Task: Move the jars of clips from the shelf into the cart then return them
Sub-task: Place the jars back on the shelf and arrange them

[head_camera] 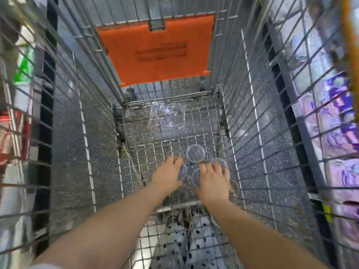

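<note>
Jars of clips (195, 153), small and round with clear lids, stand close together on the wire floor of a shopping cart (155, 136), seen from above. Nearest the viewer, two bare forearms reach down over the cart's near end, above spotted clothing (180, 241). The left hand (168, 176) curls its fingers around the side of the left jar (183, 171), gripping it. The right hand (213, 180) lies with fingers spread and bent over the lid of the right jar (219, 163), its thumb beside the middle jar (195, 178); whether it has closed a grip cannot be told. A brown-filled jar (234, 189) peeks out beside that wrist. The farthest jar stands untouched. Beyond it lies a clear plastic bag (168, 117), then an orange seat flap (155, 53).
</note>
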A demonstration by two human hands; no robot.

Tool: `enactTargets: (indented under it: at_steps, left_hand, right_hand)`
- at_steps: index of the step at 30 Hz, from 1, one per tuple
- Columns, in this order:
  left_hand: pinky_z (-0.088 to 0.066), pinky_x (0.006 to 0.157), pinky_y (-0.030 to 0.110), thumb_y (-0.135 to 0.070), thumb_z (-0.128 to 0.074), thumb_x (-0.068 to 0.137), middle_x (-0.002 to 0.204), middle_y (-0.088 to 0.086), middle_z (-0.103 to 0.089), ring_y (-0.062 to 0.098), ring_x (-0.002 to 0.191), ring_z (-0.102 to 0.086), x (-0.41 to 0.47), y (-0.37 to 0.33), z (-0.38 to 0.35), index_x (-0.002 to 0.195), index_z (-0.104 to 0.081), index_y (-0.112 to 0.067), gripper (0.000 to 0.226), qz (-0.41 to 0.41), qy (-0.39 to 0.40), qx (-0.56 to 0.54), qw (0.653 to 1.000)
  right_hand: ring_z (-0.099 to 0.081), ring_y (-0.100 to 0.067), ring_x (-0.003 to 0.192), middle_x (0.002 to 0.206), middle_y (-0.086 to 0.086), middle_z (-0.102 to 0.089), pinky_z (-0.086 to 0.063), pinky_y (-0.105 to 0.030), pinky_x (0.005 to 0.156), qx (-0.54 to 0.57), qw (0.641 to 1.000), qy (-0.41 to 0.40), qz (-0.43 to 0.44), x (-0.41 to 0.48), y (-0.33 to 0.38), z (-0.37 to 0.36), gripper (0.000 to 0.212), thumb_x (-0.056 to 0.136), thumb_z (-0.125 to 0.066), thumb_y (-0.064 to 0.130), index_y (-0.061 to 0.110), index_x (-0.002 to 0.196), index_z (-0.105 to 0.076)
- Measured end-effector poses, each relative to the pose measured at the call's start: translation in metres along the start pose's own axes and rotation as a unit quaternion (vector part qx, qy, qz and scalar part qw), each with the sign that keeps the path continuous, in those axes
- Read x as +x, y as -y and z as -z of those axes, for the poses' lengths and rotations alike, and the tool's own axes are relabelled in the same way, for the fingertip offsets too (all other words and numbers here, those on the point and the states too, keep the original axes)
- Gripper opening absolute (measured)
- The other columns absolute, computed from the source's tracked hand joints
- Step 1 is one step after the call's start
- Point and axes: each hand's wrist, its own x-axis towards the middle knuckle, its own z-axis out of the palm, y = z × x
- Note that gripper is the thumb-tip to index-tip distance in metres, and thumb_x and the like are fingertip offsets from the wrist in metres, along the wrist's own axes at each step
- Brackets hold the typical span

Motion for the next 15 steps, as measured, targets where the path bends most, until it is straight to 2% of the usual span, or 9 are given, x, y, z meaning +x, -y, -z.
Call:
enactTargets:
  at_steps: [2,7,11,13,15]
  left_hand:
    - [-0.05,0.081,0.026,-0.028,-0.07,0.078,0.118,0.006,-0.042,0.019,0.1,-0.051,-0.009,-0.001,0.012,0.126,-0.037,-0.022,0.059,0.017,-0.004,-0.015,1.0]
    - [-0.051,0.077,0.032,-0.04,-0.067,0.08,0.113,0.007,-0.045,0.02,0.09,-0.055,-0.042,-0.022,0.052,0.12,-0.039,-0.019,0.053,0.014,-0.018,-0.016,1.0]
    - [-0.051,0.083,0.04,-0.033,-0.065,0.08,0.115,0.01,-0.043,0.031,0.099,-0.058,-0.077,-0.048,0.1,0.122,-0.039,-0.017,0.052,0.014,-0.027,-0.015,0.999]
    - [-0.049,0.084,0.038,-0.031,-0.064,0.081,0.118,0.011,-0.042,0.031,0.101,-0.057,-0.096,-0.061,0.129,0.126,-0.038,-0.016,0.053,-0.005,-0.034,0.008,0.999]
    - [-0.047,0.078,0.035,-0.029,-0.066,0.08,0.12,0.01,-0.04,0.03,0.1,-0.056,-0.115,-0.075,0.163,0.127,-0.037,-0.017,0.056,-0.022,-0.043,0.03,0.998]
  right_hand:
    - [-0.029,-0.022,0.135,0.139,0.002,-0.043,-0.014,-0.048,0.115,-0.005,1.0,0.004,0.005,-0.005,0.004,0.014,0.058,0.088,-0.056,0.042,0.021,0.137,-0.033]
    - [-0.04,-0.025,0.125,0.132,-0.002,-0.048,-0.026,-0.043,0.109,-0.023,0.999,-0.013,0.024,-0.028,0.014,0.065,0.063,0.086,-0.056,0.048,0.016,0.136,-0.035]
    - [-0.046,-0.026,0.117,0.13,-0.006,-0.044,-0.04,-0.036,0.094,0.016,0.999,-0.023,0.042,-0.058,0.015,0.116,0.057,0.086,-0.058,0.033,0.013,0.134,-0.034]
    - [-0.049,-0.028,0.112,0.128,-0.007,-0.043,-0.044,-0.035,0.086,0.033,0.997,-0.032,0.055,-0.074,0.013,0.144,0.055,0.085,-0.06,0.034,0.012,0.129,-0.036]
    - [-0.052,-0.029,0.106,0.123,-0.008,-0.042,-0.042,-0.035,0.078,0.04,0.995,-0.047,0.076,-0.09,0.012,0.174,0.055,0.083,-0.062,0.037,0.011,0.125,-0.038]
